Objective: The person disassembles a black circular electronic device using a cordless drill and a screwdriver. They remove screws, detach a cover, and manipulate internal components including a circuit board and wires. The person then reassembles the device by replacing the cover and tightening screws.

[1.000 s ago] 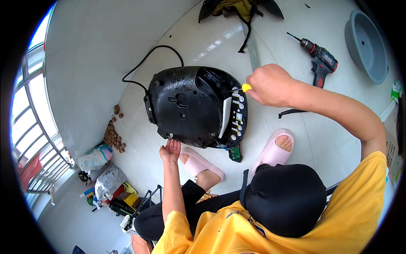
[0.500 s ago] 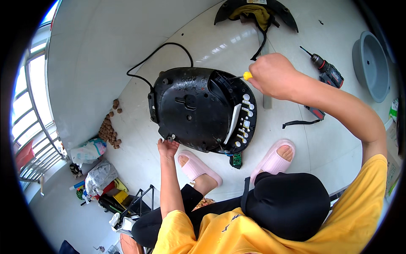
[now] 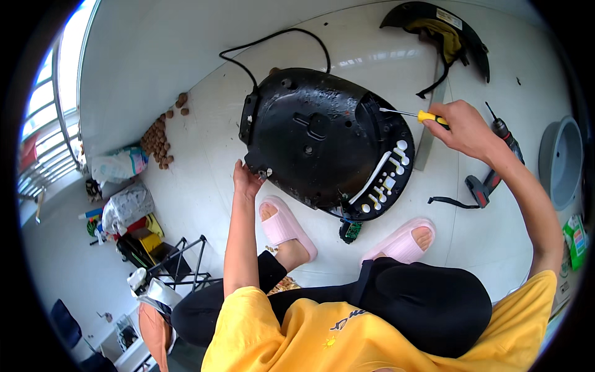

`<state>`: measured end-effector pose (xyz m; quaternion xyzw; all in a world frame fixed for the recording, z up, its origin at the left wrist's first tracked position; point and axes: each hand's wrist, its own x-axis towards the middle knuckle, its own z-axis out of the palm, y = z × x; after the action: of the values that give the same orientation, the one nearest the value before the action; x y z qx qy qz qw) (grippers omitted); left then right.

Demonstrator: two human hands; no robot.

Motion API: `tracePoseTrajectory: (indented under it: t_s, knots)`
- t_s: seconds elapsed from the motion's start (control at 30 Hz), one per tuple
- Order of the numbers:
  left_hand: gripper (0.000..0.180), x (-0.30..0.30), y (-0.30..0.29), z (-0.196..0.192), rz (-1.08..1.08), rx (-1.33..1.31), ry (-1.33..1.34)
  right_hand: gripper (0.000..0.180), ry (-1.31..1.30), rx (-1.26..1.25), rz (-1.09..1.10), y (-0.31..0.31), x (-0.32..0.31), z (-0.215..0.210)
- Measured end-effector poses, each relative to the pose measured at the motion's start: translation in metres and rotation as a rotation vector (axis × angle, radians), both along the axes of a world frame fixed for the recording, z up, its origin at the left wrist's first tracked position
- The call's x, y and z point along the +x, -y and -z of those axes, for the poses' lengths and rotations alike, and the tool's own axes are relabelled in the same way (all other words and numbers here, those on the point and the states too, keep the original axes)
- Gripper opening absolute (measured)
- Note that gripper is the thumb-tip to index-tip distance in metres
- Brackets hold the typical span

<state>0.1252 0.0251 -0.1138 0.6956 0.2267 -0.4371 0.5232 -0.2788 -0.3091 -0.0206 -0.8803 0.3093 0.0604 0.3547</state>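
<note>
Gripping yellow screwdriver [image 3: 429, 116] in curled right hand [image 3: 460, 127], tip at far-right part of black shell [image 3: 279, 136], on floor [image 3: 204, 136] left of drill [image 3: 481, 189]. Touching near-left edge with left hand [image 3: 246, 180]; cannot tell if pinching.

Daylight brightens a barred window [image 3: 52, 130] at the far left of the frame, beside a smooth, pale wall [image 3: 155, 68] filling the upper left. Glossy, light-coloured floor tiles [image 3: 471, 239] catch reflections [image 3: 387, 57] near upper centre; dark tubular-framed furniture [image 3: 178, 266] stands at lower left.
</note>
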Motion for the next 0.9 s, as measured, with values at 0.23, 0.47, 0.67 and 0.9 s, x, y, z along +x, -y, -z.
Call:
tracePoseTrajectory:
  t_s: [0.23, 0.47, 0.67, 0.9]
  knots:
    - [0.05, -0.004, -0.009, 0.0, -0.03, -0.015, -0.022, 0.03, -0.036, -0.059, 0.038, -0.005, 0.012, -0.039]
    - [0.049, 0.036, 0.016, -0.049, 0.522, 0.308, 0.042, 0.029, 0.035, 0.023, -0.001, -0.034, 0.041, -0.066]
    - [0.047, 0.034, 0.033, -0.139, 0.872, 0.34, 0.085, 0.032, -0.03, 0.005, -0.008, -0.058, 0.063, -0.075]
    - [0.042, 0.046, 0.0, -0.074, 0.654, 0.169, 0.239, 0.024, -0.081, -0.187, -0.107, -0.081, 0.095, -0.094]
